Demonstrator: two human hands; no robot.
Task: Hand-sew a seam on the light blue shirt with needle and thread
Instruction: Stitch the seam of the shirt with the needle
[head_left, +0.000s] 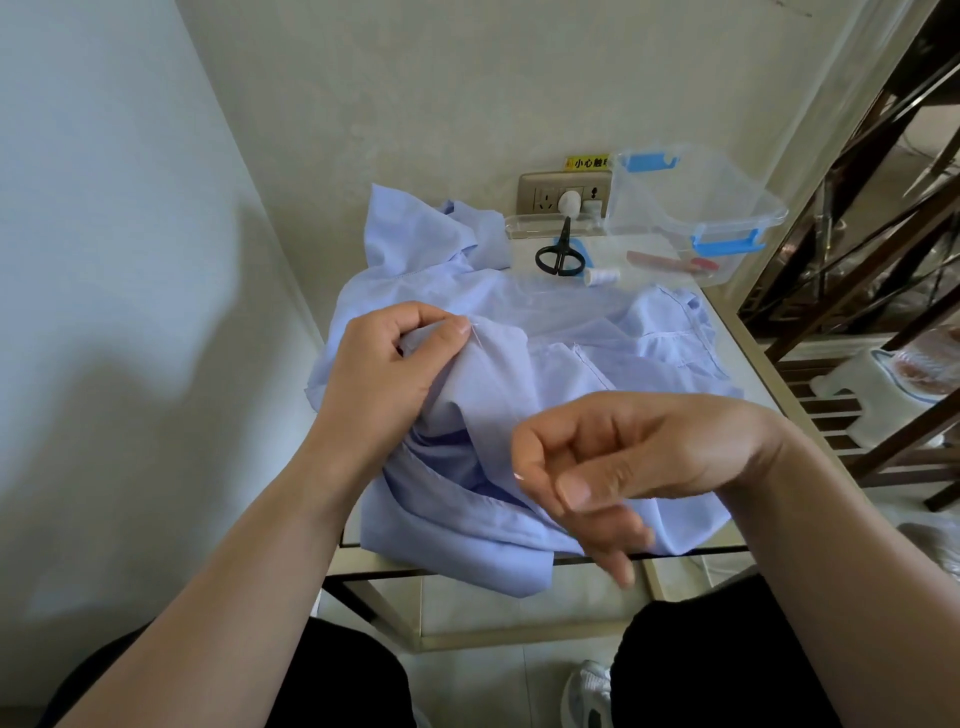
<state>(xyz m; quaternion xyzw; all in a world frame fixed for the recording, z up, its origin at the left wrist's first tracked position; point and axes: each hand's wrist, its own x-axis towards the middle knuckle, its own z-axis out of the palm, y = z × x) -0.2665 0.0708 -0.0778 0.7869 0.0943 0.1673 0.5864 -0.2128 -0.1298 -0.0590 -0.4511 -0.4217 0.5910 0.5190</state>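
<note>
The light blue shirt (561, 364) lies crumpled over a small table. My left hand (389, 358) grips a raised fold of its fabric between thumb and fingers, at a seam with pale stitches. My right hand (613, 462) hovers lower right over the shirt, index finger and thumb pinched together on what looks like a thin needle (519, 476). A faint white thread (493, 384) runs from the fold toward that hand. A spool of white thread (601, 276) lies behind the shirt.
Black scissors (560, 255) lie on a clear lid at the back. A clear plastic box (696, 208) with blue clips leans at the back right. A wall socket (563, 195) is behind. The table edge (748, 348) borders a dark wooden rack on the right.
</note>
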